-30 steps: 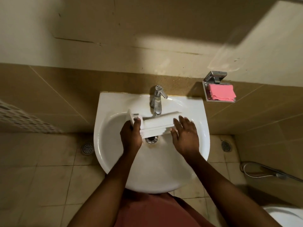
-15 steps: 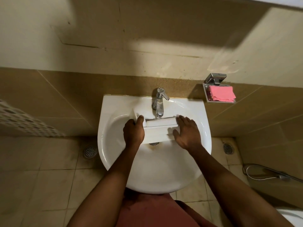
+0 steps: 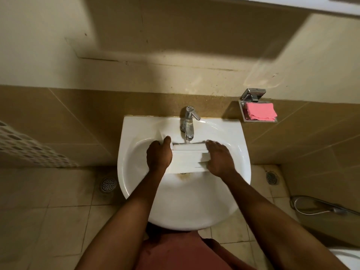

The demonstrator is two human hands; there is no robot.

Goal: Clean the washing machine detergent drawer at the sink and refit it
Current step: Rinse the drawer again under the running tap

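The white detergent drawer (image 3: 188, 157) lies crosswise inside the white sink (image 3: 194, 207), right under the chrome tap (image 3: 188, 123). Water runs from the spout onto the drawer's far edge. My left hand (image 3: 158, 155) grips the drawer's left end, thumb up along its far corner. My right hand (image 3: 220, 158) holds the right end, fingers curled over the top and side. The drain is mostly hidden beneath the drawer.
A chrome wall soap dish (image 3: 257, 112) with a pink cloth (image 3: 260, 113) hangs right of the sink. Floor drains (image 3: 108, 184) sit on the tiles either side. A hose (image 3: 319, 207) lies at the right, and a white toilet rim (image 3: 348, 259) shows bottom right.
The drawer has been levelled and lowered under the tap. My right hand went from open beside it to gripping its right end. Water now runs onto it.
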